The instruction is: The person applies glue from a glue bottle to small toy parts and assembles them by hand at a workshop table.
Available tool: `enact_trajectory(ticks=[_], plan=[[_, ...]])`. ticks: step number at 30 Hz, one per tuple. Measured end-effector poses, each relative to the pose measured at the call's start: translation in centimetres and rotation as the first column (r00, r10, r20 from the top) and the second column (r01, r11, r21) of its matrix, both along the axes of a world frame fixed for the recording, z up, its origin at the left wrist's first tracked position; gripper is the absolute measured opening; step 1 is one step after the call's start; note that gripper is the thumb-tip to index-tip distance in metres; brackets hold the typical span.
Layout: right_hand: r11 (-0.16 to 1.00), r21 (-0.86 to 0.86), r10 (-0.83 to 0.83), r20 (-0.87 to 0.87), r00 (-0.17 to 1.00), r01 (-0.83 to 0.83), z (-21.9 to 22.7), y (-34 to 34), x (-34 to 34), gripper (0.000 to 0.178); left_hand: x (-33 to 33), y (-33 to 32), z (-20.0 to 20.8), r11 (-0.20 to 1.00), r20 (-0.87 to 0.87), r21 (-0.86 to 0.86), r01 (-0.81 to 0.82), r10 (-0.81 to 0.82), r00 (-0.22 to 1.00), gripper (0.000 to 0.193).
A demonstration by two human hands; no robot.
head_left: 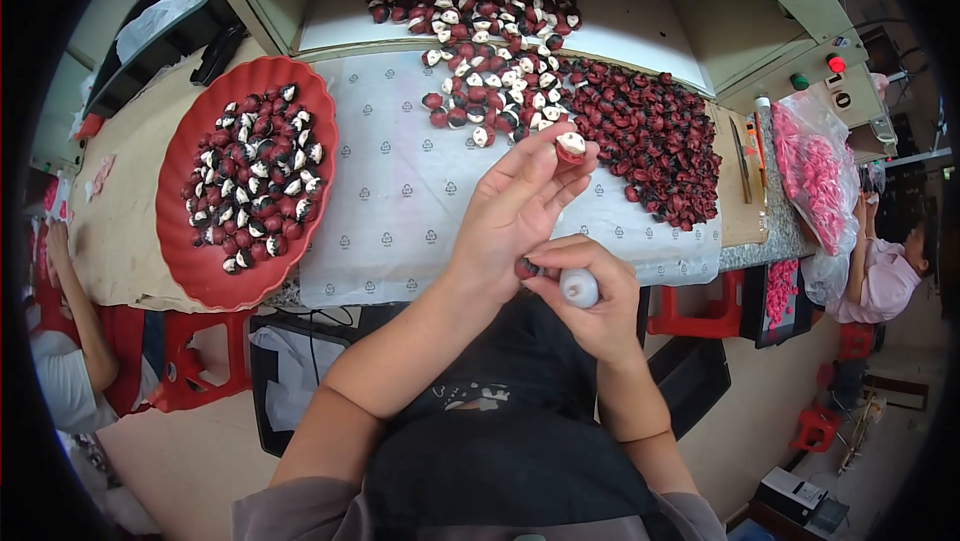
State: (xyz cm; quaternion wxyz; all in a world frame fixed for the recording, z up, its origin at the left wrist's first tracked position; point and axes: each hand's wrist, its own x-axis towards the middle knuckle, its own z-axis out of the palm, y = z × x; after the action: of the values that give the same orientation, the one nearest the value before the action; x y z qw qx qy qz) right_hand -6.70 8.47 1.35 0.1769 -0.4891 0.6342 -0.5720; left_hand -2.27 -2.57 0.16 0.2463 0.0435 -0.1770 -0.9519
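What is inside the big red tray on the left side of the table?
The red tray holds a heap of small dark red, black and white pieces, piled toward its middle. The tray floor beneath the heap is covered, so whatever lies under it cannot be seen.

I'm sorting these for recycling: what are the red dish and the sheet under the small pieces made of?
The red dish looks like moulded plastic: glossy, even colour, fluted rim. The white sheet seems thin plastic film or coated paper, creased and printed with a repeating mark; which, I cannot tell.

Bright, even light falls from overhead, with soft shadows and mild glare beyond the hands; fisheye bending and dark vignetting mark the rim.
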Motion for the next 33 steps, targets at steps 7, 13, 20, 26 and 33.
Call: enact_trajectory(ticks=[7,13,20,26,33], plan=[[0.974,-0.188,-0.202,-0.455,0.867,0.129,-0.9,-0.2,1.5,0.024,1.1,0.4,0.4,0.997,-0.018,-0.009,-0.073,0.073,0.997,0.031],[0.955,-0.235,-0.263,-0.387,0.884,0.181,0.5,0.4,-0.1,0.019,1.3,0.6,0.2,0.998,-0.002,-0.06,-0.034,0.034,0.999,0.029],[0.926,-0.308,-0.347,-0.457,0.819,0.221,2.5,0.0,-2.8,0.022,1.9,2.0,0.2,0.982,0.099,-0.187,-0.003,0.022,0.995,0.024],[0.927,-0.295,-0.361,-0.528,0.769,0.233,2.0,0.2,-2.3,0.025,2.0,2.5,0.5,0.991,0.136,-0.133,0.027,-0.009,0.991,0.022],[0.893,-0.364,-0.43,-0.516,0.741,0.264,1.2,0.3,-2.2,0.026,2.2,3.3,0.4,0.982,0.232,-0.189,-0.001,0.046,0.972,0.024]])
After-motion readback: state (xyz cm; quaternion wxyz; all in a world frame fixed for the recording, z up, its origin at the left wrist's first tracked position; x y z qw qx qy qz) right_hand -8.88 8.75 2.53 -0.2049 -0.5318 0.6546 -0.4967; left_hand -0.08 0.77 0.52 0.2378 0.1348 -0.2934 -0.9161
